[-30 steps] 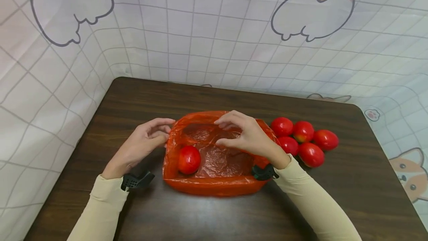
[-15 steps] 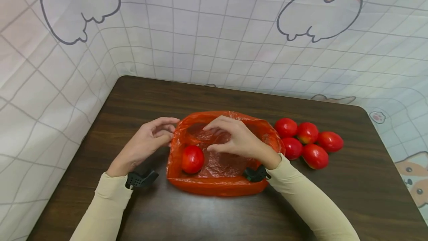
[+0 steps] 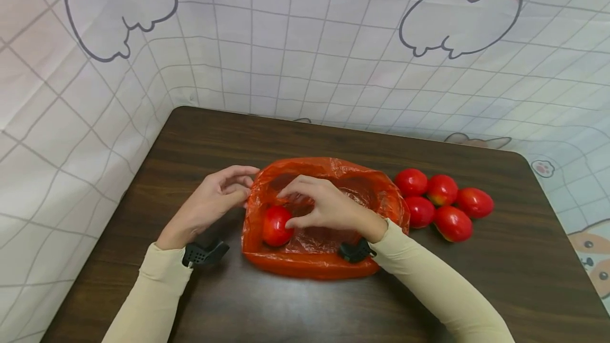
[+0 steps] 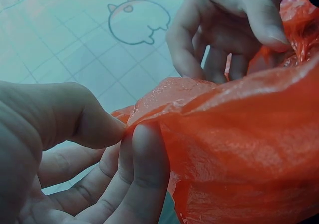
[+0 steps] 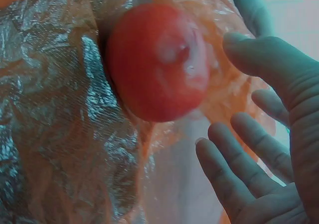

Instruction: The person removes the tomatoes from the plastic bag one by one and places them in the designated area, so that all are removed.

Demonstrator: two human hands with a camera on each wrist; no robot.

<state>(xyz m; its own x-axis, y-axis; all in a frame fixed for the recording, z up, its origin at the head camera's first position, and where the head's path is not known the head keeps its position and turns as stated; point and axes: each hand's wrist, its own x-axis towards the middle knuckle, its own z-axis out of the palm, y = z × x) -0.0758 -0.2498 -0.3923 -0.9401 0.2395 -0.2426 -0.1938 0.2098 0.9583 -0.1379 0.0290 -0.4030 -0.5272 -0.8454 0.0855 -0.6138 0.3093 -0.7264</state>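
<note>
An orange-red plastic bag (image 3: pixel 310 268) stands on the table with its mouth spread wide. Inside, toward its left end, lies one glossy red tomato (image 3: pixel 275 228). My left hand (image 3: pixel 207 202) pinches the bag's left rim between thumb and fingers, plain in the left wrist view where the film (image 4: pixel 239 144) stretches away to the right. Over the bag's mouth is my right hand (image 3: pixel 329 208), thumb and fingers spread apart with nothing between them. In the right wrist view the tomato (image 5: pixel 157 62) lies just beyond its thumb and fingertips.
Several more red tomatoes (image 3: pixel 442 189) sit clustered on the dark wooden table (image 3: pixel 214 306), just right of the bag. A white grid-patterned cloth (image 3: pixel 295 41) with cartoon dogs hangs behind the table and along its sides.
My right hand has moved left and lower within the bag's mouth, until its thumb overlaps the tomato in the head view. My left hand keeps its pinch on the rim.
</note>
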